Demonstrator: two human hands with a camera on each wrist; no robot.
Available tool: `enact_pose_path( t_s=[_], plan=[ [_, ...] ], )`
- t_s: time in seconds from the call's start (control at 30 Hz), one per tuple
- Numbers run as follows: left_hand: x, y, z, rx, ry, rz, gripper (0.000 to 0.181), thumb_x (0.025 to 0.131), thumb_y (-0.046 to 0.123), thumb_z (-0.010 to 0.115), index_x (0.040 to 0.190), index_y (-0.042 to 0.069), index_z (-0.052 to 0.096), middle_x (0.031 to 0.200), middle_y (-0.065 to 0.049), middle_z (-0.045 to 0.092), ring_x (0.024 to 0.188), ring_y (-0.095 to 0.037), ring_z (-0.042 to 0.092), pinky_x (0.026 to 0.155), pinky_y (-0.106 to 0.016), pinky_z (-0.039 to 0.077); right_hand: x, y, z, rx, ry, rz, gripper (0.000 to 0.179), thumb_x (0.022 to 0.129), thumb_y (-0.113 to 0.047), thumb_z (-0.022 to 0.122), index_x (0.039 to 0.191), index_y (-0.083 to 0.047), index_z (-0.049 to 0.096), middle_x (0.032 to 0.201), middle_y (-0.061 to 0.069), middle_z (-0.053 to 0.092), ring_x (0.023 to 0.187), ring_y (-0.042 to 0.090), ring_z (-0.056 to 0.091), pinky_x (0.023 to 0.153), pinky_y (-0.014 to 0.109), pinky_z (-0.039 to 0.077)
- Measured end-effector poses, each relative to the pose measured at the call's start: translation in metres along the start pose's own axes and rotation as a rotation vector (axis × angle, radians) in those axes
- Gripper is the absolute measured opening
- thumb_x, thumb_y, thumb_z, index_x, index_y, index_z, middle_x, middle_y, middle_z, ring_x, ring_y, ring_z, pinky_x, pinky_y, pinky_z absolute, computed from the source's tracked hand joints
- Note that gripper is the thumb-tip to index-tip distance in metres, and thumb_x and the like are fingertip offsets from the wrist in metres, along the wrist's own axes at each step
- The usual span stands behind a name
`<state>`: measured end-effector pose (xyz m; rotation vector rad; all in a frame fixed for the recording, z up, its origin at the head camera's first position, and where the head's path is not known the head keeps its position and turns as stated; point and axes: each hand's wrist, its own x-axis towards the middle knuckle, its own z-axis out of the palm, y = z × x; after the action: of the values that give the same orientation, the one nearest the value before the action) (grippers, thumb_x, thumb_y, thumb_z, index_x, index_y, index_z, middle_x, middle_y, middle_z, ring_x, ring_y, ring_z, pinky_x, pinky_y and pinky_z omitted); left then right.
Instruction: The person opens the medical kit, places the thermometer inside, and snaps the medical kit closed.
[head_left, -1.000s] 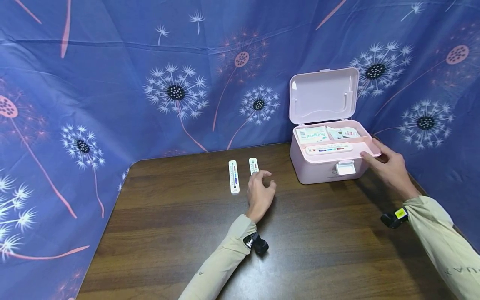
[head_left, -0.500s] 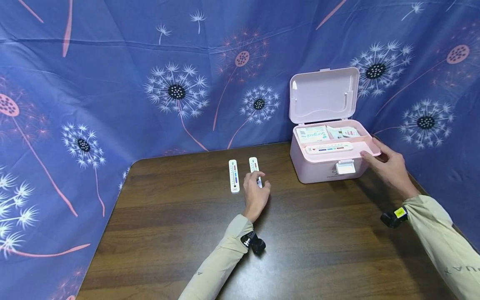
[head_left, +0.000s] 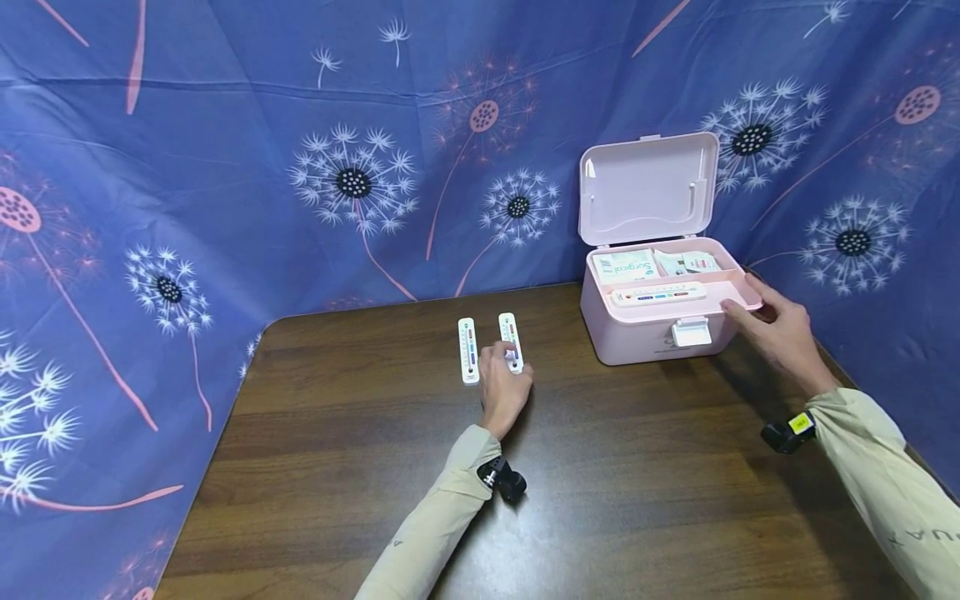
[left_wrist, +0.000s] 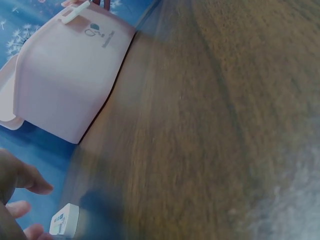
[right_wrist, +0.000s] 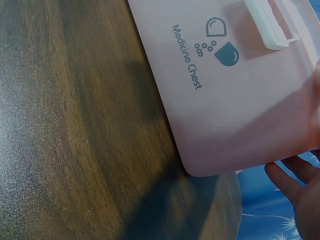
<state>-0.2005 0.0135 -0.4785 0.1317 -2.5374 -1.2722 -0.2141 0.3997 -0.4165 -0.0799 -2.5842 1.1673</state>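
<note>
On wooden table (head_left: 330,450), one thermometer (head_left: 510,327) partly under left hand (head_left: 502,385), contact unclear

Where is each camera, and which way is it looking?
Head: worn on the head, looking forward and down at the table, thermometers and open box. Left hand, right hand and sleeves show.
Left wrist: worn there, looking across the table at the box's front and one thermometer's end. Left fingers show at lower left.
Right wrist: worn there, looking at the box's front, printed "Medicine Chest". Right fingers show at the right.
Both wrist views share the box's front and its latch.
</note>
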Motion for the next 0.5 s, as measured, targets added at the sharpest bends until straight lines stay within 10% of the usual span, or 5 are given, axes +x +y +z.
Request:
enact_pose_path(
  t_s=[0.5],
  plan=[
    [0.0091, -0.0018, 0.0016, 0.156, -0.045, -0.041, 0.048, 0.069, 0.016, 0.080, 0.109, -0.002, 0.062, 0.099, -0.015, 0.056, 0.093, -0.030, 0.056, 0.078, -0.040, 0.048, -0.0008, 0.0023, 0.0011, 0.007, 0.012, -0.007, 0.069, 0.088, -0.031, 0.065, 0.147, -0.014, 0.032, 0.138, 0.029, 0.042, 0.081, -0.002, 0.043, 0.064, 0.001, 0.035]
  ],
)
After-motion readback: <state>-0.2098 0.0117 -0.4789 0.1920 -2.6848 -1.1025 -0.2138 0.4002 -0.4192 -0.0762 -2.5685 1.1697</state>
